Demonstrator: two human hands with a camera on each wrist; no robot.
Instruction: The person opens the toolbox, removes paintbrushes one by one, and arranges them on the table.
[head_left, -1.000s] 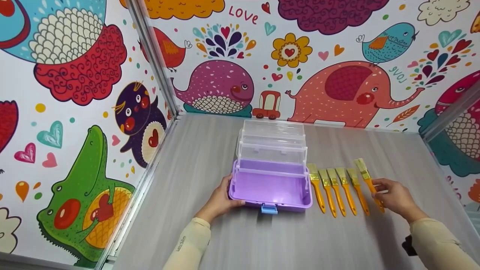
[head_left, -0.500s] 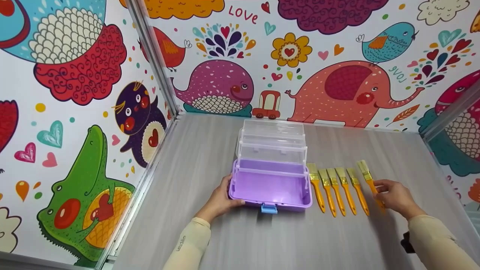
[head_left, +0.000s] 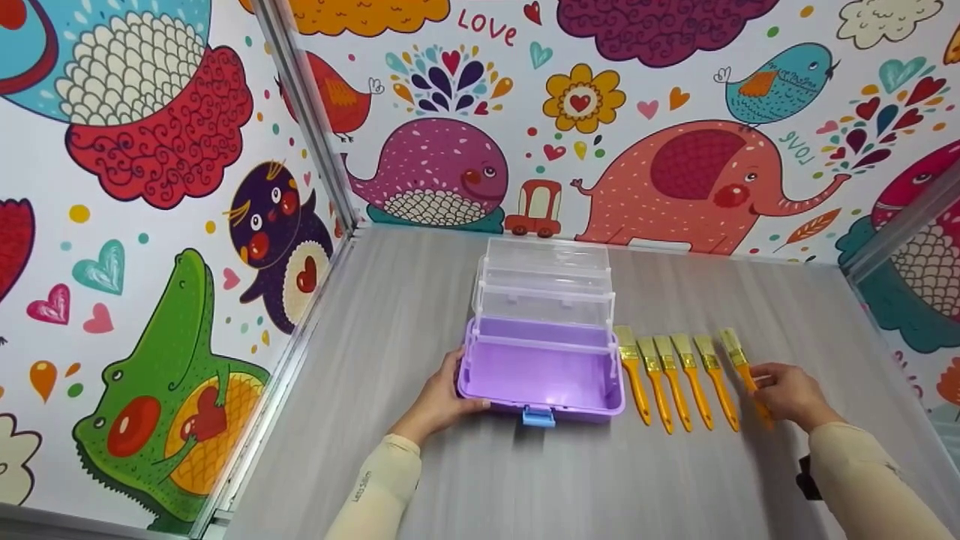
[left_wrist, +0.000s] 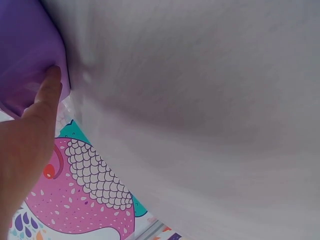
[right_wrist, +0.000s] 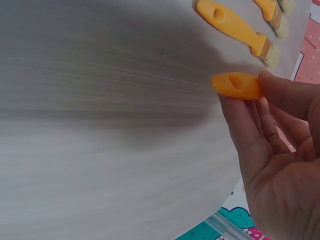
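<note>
A purple toolbox (head_left: 540, 375) with a blue front latch stands open, its clear tiered trays (head_left: 546, 300) folded up behind. My left hand (head_left: 442, 397) grips its near left corner, thumb along the front and fingers at the side. The left wrist view has a finger (left_wrist: 49, 90) against the purple wall. My right hand (head_left: 791, 394) pinches the orange handle of a paintbrush (head_left: 739, 356) between thumb and fingers. In the right wrist view that handle (right_wrist: 235, 86) shows end-on, close over the table. The brush is rightmost in a row, bristles pointing away.
Several more orange-handled paintbrushes (head_left: 679, 375) lie side by side between the toolbox and my right hand. The grey table (head_left: 585, 487) is bounded by a printed back wall (head_left: 637, 97) and a left wall (head_left: 172, 225) with metal edging.
The paintbrush in my right hand has shifted slightly toward me and right. My right forearm has moved a little left. The left hand and toolbox stay put.
</note>
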